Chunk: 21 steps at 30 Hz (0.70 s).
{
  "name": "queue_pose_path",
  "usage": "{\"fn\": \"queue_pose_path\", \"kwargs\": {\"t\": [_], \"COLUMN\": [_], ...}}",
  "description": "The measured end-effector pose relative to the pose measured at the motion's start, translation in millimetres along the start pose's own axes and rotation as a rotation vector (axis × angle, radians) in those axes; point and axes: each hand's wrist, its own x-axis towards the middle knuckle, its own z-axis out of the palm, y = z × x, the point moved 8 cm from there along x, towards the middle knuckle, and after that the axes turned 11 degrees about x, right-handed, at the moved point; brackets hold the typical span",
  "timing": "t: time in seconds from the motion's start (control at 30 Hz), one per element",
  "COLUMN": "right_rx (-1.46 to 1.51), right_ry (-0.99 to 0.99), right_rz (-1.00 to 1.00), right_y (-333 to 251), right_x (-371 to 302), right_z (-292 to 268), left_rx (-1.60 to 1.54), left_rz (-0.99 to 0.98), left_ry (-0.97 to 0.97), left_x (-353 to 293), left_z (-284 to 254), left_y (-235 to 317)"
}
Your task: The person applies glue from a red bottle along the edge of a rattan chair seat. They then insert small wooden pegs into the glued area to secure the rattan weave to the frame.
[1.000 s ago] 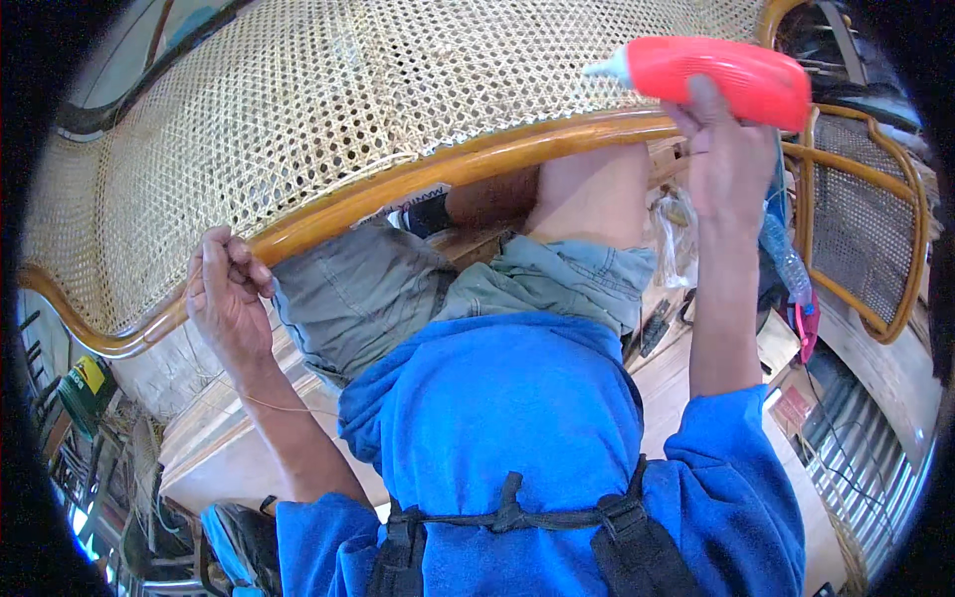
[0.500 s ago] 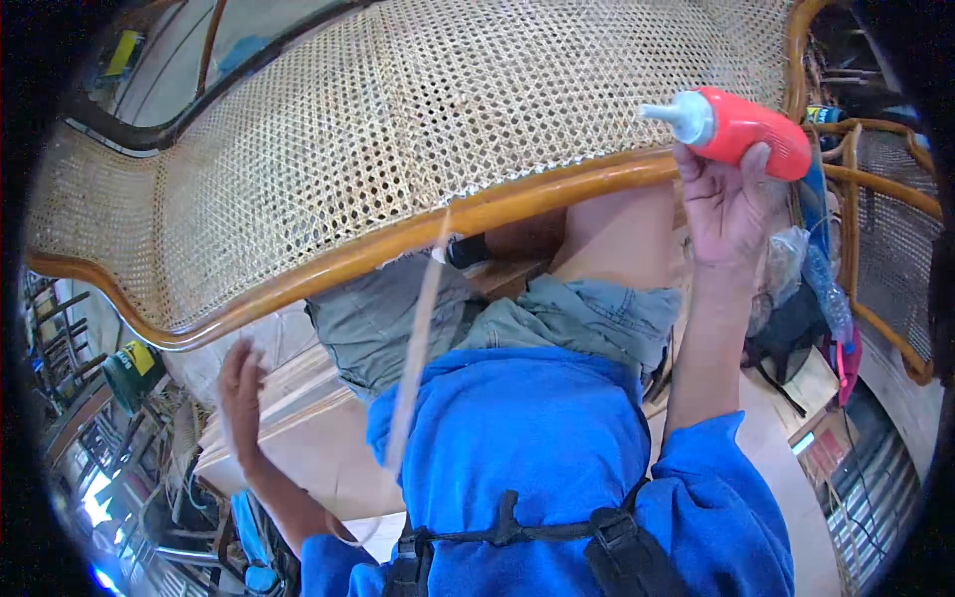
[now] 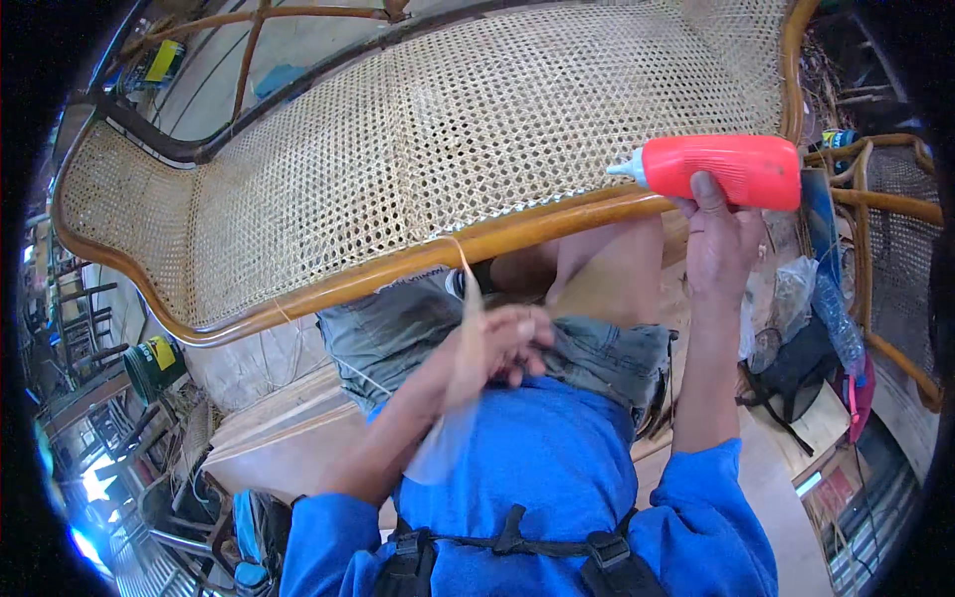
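My right hand (image 3: 718,234) grips a red squeeze bottle (image 3: 726,169), lying level with its pale nozzle (image 3: 627,169) pointing left. The nozzle tip is just above the woven cane panel (image 3: 497,109), near its wooden rail (image 3: 557,221). White bits run along the seam between cane and rail. My left hand (image 3: 512,343) is in front of my lap, slightly blurred, its fingers loosely bent and apart with nothing seen in them. A thin pale cane strip (image 3: 468,328) hangs from the rail and passes in front of my left wrist.
The curved wooden frame lies across my knees. Stacked boards (image 3: 288,423) are at the left, beyond them a dark green can (image 3: 154,366). At the right stand another cane piece (image 3: 885,204), a clear plastic bag (image 3: 796,289) and a black bag (image 3: 796,353).
My left hand has swung in from the left to the front of my lap. The bottle has dropped slightly, leveled out and moved left, closer to the rail. The strip sways.
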Motion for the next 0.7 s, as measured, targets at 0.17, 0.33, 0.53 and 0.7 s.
{"fn": "queue_pose_path", "kwargs": {"t": [0.17,0.33,0.53,0.7], "right_rx": [-0.262,-0.308,-0.445,-0.340], "right_ry": [-0.072,-0.109,-0.118,-0.097], "right_rz": [0.040,0.075,0.038,0.073], "right_y": [3.2,5.2,4.8,6.3], "right_x": [7.0,8.4,9.6,4.2], "right_z": [4.6,18.0,20.2,23.9], "left_rx": [-0.203,-0.058,0.520,0.664], "left_rz": [0.042,-0.003,0.181,0.066], "left_ry": [0.006,0.233,0.376,0.311], "left_x": [60.6,84.5,92.4,92.8], "left_z": [-23.6,-68.7,-78.3,-72.2], "left_y": [-12.8,-44.2,-45.2,-44.5]}}
